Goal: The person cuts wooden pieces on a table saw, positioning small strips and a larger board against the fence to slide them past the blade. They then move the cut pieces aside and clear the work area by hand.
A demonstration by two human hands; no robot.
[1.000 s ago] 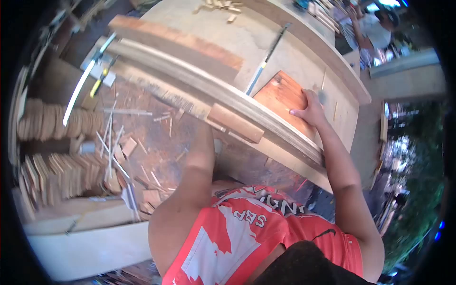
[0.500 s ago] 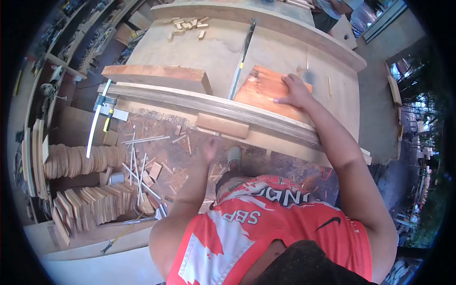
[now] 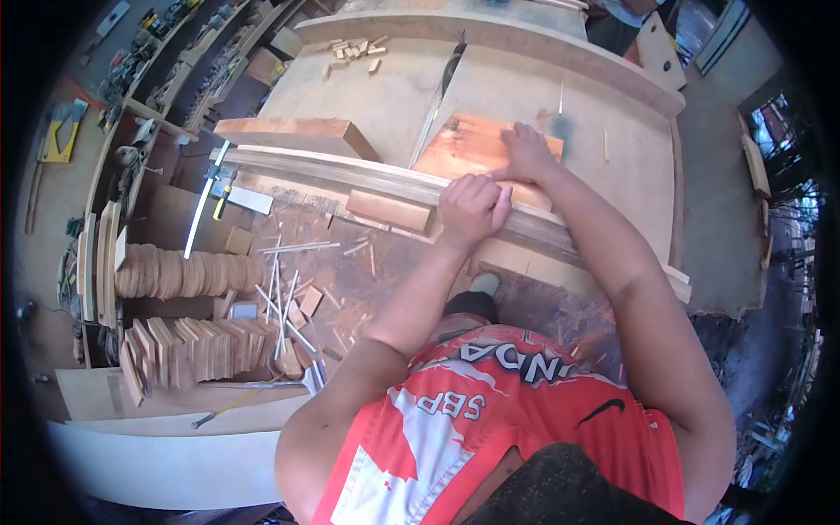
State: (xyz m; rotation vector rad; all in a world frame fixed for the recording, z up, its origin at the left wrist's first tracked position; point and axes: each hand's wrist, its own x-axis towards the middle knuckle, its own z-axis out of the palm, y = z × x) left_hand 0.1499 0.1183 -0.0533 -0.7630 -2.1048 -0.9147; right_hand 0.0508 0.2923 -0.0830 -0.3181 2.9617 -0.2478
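Note:
On the light plywood table lies a flat reddish board [image 3: 457, 144], behind a long laminated wooden rail [image 3: 350, 178]. My right hand [image 3: 528, 157] rests on the board's right part with its fingers spread. My left hand [image 3: 473, 206] is closed over the rail's top edge beside the board, its fingers wrapped round the edge. A dark slot with a blade-like strip [image 3: 452, 70] runs away from the board's left side. A small wooden block [image 3: 388, 210] sits against the rail's near face, left of my left hand.
A thick wooden beam [image 3: 297, 136] lies behind the rail's left part, near a clamp [image 3: 199, 210]. Small blocks [image 3: 352, 50] lie at the table's far left. Stacked wood pieces [image 3: 188, 350] and thin sticks [image 3: 282, 302] are at the lower left. Another person [image 3: 612, 24] stands beyond the table.
My left hand has come up from below the rail onto its top edge. The board and my right hand have shifted slightly left in view, as the camera view has moved too.

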